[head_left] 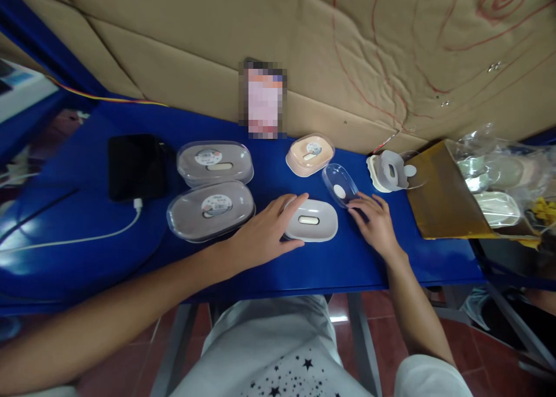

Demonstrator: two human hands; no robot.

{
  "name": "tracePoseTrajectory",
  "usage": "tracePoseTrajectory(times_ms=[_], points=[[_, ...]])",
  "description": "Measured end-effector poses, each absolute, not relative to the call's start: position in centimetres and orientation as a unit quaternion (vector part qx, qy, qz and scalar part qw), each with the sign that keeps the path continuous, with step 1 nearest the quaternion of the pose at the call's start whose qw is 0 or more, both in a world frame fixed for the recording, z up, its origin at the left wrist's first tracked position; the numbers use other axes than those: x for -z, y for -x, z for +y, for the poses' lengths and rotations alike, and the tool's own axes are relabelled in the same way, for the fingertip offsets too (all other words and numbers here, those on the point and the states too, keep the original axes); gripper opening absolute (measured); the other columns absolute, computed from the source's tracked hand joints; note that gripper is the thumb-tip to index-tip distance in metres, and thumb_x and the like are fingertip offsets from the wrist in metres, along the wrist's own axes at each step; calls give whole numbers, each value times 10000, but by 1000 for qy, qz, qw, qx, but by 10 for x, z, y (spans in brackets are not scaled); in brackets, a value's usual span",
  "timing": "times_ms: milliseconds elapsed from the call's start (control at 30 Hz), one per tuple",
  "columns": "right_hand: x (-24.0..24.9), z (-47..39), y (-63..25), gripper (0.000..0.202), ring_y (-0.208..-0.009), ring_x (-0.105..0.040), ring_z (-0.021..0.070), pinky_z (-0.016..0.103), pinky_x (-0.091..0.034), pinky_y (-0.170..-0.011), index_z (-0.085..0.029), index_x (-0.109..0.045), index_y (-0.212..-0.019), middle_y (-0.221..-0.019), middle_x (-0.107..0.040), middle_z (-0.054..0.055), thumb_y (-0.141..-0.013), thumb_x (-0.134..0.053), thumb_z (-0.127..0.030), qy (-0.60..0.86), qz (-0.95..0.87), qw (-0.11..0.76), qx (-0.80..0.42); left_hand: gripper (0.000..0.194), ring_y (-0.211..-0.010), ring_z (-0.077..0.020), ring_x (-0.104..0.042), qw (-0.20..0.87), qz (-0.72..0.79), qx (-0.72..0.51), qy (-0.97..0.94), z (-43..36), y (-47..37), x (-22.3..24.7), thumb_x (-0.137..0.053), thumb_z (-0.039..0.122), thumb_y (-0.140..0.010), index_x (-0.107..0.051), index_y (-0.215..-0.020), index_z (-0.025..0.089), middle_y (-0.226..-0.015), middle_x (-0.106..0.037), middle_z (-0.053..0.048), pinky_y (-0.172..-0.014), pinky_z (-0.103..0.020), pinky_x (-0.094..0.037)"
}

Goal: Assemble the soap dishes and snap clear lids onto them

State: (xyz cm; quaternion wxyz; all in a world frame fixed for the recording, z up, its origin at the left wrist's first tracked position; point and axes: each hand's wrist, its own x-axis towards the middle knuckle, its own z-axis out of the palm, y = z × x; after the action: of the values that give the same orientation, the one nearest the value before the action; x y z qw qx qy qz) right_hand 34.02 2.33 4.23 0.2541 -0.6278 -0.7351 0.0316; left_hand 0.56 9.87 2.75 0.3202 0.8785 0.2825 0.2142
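Observation:
My left hand (273,228) rests at the left side of a pale oval dish (324,222) with a slot in its middle, thumb and fingers spread around its end. To the right, my right hand (374,220) pinches the lower edge of a clear oval lid (335,177) that bears a white round sticker. Left of my left hand lie two grey oval dishes under clear lids, one farther back (234,154) and one nearer (191,214). A peach dish (297,157) with a clear lid and a label sits behind the pale dish.
On the blue table (286,275), a black box (134,168) with a white cable is at the left. A blurred-out upright item (264,102) leans on the brown backing. Scalloped dishes (386,170) stand at the right, beside a cardboard box (452,206) of wrapped dishes.

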Motion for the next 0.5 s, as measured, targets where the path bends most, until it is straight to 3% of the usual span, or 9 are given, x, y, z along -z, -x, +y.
tracePoseTrajectory(times_ms=[133,267,367,433,500], points=[[-40,16,-353,199,-1073,-814,270,508,-630,-1010,-295,-683,-1215,-1039,-812,42,-1097,-609,-437,622,-615,450,-180,1060,-1521,-376,-527,321,280,-222,-877,99,-7,-26,-860,298,-904,-199,-1733,305,-1633,-489,-168,-1229,-576,-500],[-28,6,-361,380,-897,-818,236,476,-671,-895,-317,-588,-1456,-1017,-784,22,-1106,-575,-464,632,-529,500,-265,1007,-1557,-369,-494,326,276,-225,-876,99,-7,-25,-829,316,-933,-216,-1731,314,-1667,-466,-169,-1257,-585,-466],[-18,0,-362,584,-1127,-789,275,490,-658,-957,-294,-509,-1591,-1394,-718,144,-1074,-622,-540,686,-556,440,-164,977,-1573,-372,-478,326,269,-224,-878,99,-7,-24,-819,332,-943,-237,-1727,304,-1676,-460,-178,-1264,-592,-455],[-15,-2,-361,736,-1448,-621,358,586,-568,-1128,-279,-459,-1656,-1685,-482,216,-1032,-670,-607,713,-605,349,-71,977,-1573,-380,-476,323,269,-219,-880,100,-7,-23,-822,341,-941,-242,-1726,298,-1678,-456,-184,-1258,-595,-462],[-15,0,-359,833,-1620,-410,420,683,-428,-1243,-280,-433,-1687,-1788,-329,219,-994,-710,-649,713,-654,252,-21,994,-1576,-384,-469,322,271,-215,-881,100,-7,-23,-835,336,-930,-241,-1726,288,-1677,-453,-187,-1258,-595,-462]])
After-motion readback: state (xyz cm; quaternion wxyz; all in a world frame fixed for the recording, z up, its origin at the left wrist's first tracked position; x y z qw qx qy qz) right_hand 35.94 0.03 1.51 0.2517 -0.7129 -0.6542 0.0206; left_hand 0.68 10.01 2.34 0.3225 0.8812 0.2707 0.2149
